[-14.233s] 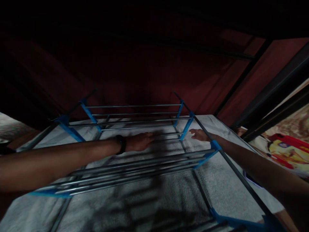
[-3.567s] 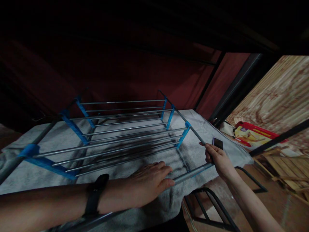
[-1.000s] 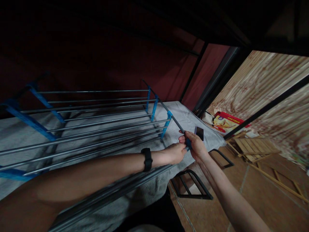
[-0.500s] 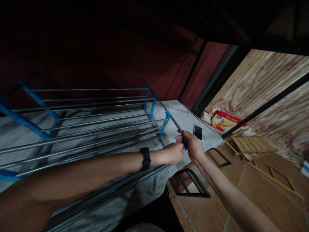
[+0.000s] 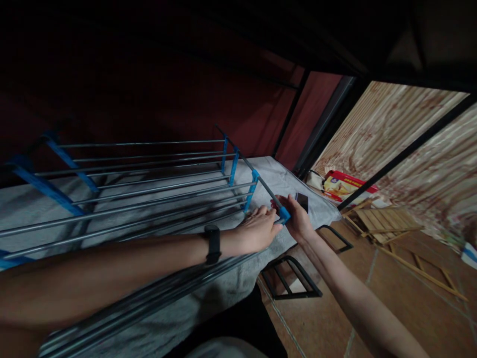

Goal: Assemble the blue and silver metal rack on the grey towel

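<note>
Both hands shifted: left hand (image 5: pixel 255 232) now flat by blue connector (image 5: pixel 284 215), right hand (image 5: pixel 298 219) gripping it w/ rack (image 5: pixel 149 194) mostly assembled, this corner joint left.

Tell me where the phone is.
The phone lies on the grey cloth near its right edge, just beyond the right hand and the rack's blue connector.
</note>
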Motion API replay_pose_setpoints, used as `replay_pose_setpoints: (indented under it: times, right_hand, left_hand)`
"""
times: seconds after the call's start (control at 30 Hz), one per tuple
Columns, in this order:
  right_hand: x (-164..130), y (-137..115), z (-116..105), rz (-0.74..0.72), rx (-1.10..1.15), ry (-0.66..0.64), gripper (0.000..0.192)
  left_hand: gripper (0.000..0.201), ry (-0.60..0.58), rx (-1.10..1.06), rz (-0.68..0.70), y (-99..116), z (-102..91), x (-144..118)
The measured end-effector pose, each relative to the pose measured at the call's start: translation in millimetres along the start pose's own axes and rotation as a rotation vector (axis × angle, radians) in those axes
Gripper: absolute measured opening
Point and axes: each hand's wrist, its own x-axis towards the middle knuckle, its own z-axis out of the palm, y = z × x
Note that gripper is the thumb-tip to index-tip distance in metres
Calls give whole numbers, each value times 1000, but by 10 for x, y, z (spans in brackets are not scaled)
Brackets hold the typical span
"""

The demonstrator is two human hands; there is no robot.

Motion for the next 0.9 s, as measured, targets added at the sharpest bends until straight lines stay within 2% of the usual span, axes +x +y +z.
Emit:
replay_pose_setpoints:
  times: [0.07, 0.13, 0.23, 0.3, 0.43, 0.53, 0.7, 0.83, 0.9]
  right_hand:
    - [-6, 69, -89, -50, 20, 32, 37]
    - [-29, 212, -155, -62, 20, 46, 39]
    - [-94, 497, -175, -38, 9, 24, 42]
    - [-143, 662, -154, -49, -17, 16, 43]
    - [-196, 823, -129, -80, -81, 90, 39]
    - [-193, 854, -158, -106, -158, 108, 32]
    - [-167, 901, -208, -174, -248, 150, 22]
    - [-136, 925, -230, -303, -303, 196, 21]
    - [-117, 927, -241, -252, -285, 145, 24]
  left_hand:
    - [36, 66, 53, 49, 89, -41, -290]
    - [36, 70, 17, 86, 163, 43, -597]
    - [47, 44, 32, 15, 207, 335, -925]
    - [50, 27, 82, -47, 192, 527, -979]
    - [52, 53, 196, -170, 118, 725, -741]
    - [54, 91, 244, -197, 80, 812, -443]
    - [51, 69, 239, -224, 22, 1015, -13]
    - [38, 94, 201, -254, -49, 1079, 151]
    - [34, 108, 162, -256, -70, 1055, 173]
